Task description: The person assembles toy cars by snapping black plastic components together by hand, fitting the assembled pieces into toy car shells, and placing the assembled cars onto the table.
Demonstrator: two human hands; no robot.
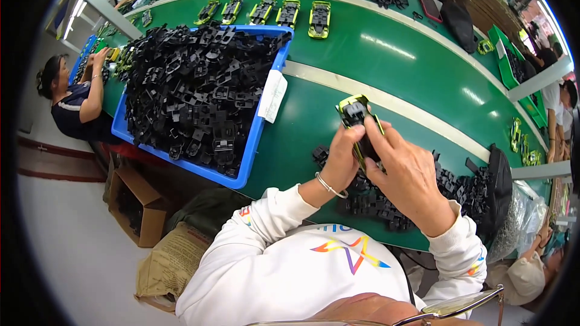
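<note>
Two hands grip a toy car chassis (366,145) to the right of the blue bin (251,151)

The chassis, yellow-green at the edges and black inside, is held up off the green worktop (284,157), just right of the blue bin and tilted, with its far end upward. The left hand (339,160) has its fingers closed on the chassis's left side, thumb and fingertips against the frame. The right hand (411,175) grips the other side, with the index finger stretched along the top beside a black insert (355,111) and the thumb lower down. The fingers cover much of the piece, so I cannot tell whether that insert is fully seated.

A heap of small black plastic parts (223,78) fills the blue bin, and a white paper label (273,96) hangs on its right wall. More loose black parts (456,190) lie right of the bin, beneath and beside the hands. Beyond the bin stands a row of five similar yellow-green chassis (263,10), the last reaching past its right corner. Left of the bin, a co-worker in a dark top (78,108) has both hands raised over the worktop. An open cardboard box (151,223) sits on the floor on the bin's near side
</note>
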